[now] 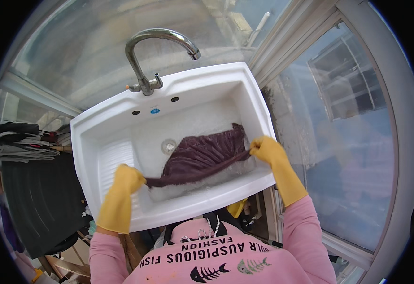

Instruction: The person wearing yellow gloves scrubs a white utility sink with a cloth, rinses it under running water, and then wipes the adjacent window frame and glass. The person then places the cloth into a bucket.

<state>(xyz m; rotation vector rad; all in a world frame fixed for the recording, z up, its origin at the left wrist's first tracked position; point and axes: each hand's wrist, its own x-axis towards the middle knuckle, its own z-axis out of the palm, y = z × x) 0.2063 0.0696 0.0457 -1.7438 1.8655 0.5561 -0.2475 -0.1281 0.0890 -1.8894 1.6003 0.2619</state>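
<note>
A wet, dark maroon cloth (207, 152) stretches across the basin of a white laundry sink (97, 106). My left hand (128, 181), in a yellow rubber glove, pinches its left end beside the ribbed washboard (116, 152). At the sink's right side my right hand (269, 151), gloved the same way, grips the other end. The edge between my hands is drawn out long, while the rest of the cloth spreads in folds in shallow water toward the back right. A round metal drain (169, 146) shows left of the cloth.
A curved chrome faucet (160, 33) rises behind the sink, its spout over the back rim. Folded umbrellas (26, 142) lie on a dark panel (40, 198) at left. Framed glass windows (345, 142) close in the back and right.
</note>
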